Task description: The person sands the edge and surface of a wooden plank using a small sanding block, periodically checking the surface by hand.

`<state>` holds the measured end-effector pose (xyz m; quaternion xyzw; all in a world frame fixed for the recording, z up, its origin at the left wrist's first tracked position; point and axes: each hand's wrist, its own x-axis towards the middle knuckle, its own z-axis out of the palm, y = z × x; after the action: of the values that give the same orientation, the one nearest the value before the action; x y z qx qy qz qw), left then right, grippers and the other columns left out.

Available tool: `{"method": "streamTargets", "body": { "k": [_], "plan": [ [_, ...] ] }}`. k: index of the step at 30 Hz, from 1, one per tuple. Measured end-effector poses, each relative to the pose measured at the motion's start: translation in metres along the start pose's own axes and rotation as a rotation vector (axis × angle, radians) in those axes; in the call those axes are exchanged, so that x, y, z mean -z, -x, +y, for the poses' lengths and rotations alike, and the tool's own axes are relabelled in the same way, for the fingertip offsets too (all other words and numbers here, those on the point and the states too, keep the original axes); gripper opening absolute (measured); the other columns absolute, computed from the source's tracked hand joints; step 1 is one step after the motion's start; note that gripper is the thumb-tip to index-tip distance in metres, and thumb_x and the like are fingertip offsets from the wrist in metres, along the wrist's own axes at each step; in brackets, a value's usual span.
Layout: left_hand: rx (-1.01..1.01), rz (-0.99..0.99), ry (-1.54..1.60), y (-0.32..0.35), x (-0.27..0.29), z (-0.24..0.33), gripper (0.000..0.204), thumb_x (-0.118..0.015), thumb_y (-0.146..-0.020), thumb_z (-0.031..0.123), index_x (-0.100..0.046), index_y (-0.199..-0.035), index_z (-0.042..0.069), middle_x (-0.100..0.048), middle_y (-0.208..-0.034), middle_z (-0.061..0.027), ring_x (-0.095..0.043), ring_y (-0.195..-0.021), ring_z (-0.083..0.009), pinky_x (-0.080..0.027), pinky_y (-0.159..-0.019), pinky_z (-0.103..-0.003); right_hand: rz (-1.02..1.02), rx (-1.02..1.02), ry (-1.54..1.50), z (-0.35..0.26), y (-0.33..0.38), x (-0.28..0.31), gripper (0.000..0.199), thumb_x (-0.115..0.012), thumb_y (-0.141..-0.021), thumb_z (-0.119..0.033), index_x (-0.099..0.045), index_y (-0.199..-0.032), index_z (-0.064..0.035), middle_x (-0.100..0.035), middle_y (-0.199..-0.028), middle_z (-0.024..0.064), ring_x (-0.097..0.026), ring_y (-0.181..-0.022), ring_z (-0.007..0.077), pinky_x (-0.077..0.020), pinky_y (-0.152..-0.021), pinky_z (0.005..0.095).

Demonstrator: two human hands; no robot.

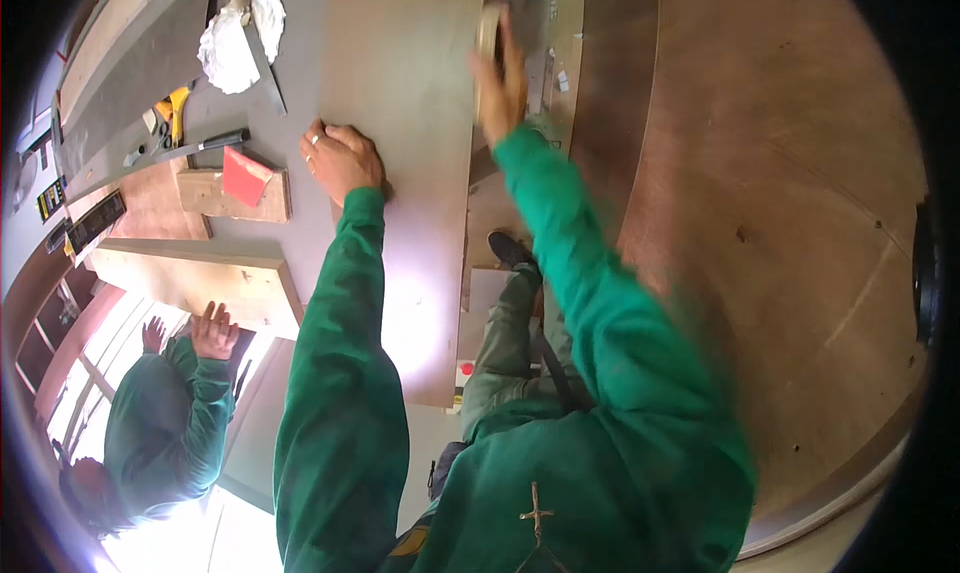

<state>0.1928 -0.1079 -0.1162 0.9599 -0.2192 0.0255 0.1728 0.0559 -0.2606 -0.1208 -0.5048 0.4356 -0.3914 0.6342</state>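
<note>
A long, smooth wooden board lies lengthwise in front of me. My left hand rests at its left edge, fingers bent together over that edge; a ring shows on it. At the right edge of the board, my right hand grips a narrow pale block, which stands against the edge. The block looks like a sanding block, but motion blurs it, and its working face is hidden.
Left of the board are white cloth, a metal blade tool, yellow-handled scissors, a black-handled tool and red sandpaper on a wood piece. A co-worker stands at lower left. A large brown panel stands right.
</note>
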Motion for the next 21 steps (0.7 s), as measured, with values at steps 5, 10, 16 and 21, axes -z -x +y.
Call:
{"method": "streamTargets", "body": {
  "k": [5,10,16,21],
  "plan": [
    [-0.041,0.051,0.033,0.0,0.006,-0.006,0.033,-0.04,-0.088,0.017,-0.055,-0.108,-0.005,-0.055,-0.107,-0.0251,-0.052,-0.099,-0.0427,-0.042,-0.086,-0.048,-0.001,-0.037,0.177,0.016,0.175,0.013,0.075,-0.062,-0.08,-0.029,-0.032,-0.147,-0.0131,-0.045,-0.126,0.016,-0.041,-0.121,0.0302,-0.0298,-0.106,0.044],
    [0.006,0.002,-0.014,0.001,0.006,0.013,0.034,-0.039,-0.089,0.018,-0.055,-0.111,-0.003,-0.055,-0.109,-0.0215,-0.052,-0.103,-0.0394,-0.042,-0.089,-0.047,0.017,-0.067,0.019,-0.006,0.014,0.003,0.078,-0.066,-0.077,-0.028,-0.033,-0.146,-0.0152,-0.043,-0.127,0.018,-0.045,-0.114,0.0288,-0.0368,-0.098,0.04],
    [0.011,0.01,-0.033,0.001,0.006,-0.007,0.036,-0.038,-0.09,0.02,-0.055,-0.113,-0.002,-0.055,-0.112,-0.0197,-0.052,-0.105,-0.0381,-0.043,-0.09,-0.046,0.0,-0.039,0.134,0.016,0.154,0.011,0.079,-0.067,-0.075,-0.023,-0.033,-0.146,-0.0163,-0.042,-0.127,0.0193,-0.044,-0.118,0.0311,-0.035,-0.103,0.0414],
    [0.008,-0.011,-0.03,0.001,0.009,0.006,0.037,-0.038,-0.091,0.021,-0.054,-0.113,-0.004,-0.055,-0.112,-0.0204,-0.052,-0.106,-0.0381,-0.042,-0.09,-0.046,0.044,-0.02,0.125,0.012,0.084,0.005,0.077,-0.067,-0.077,-0.025,-0.033,-0.146,-0.0188,-0.044,-0.123,0.0194,-0.045,-0.117,0.0312,-0.0363,-0.101,0.0412]
  ]
}}
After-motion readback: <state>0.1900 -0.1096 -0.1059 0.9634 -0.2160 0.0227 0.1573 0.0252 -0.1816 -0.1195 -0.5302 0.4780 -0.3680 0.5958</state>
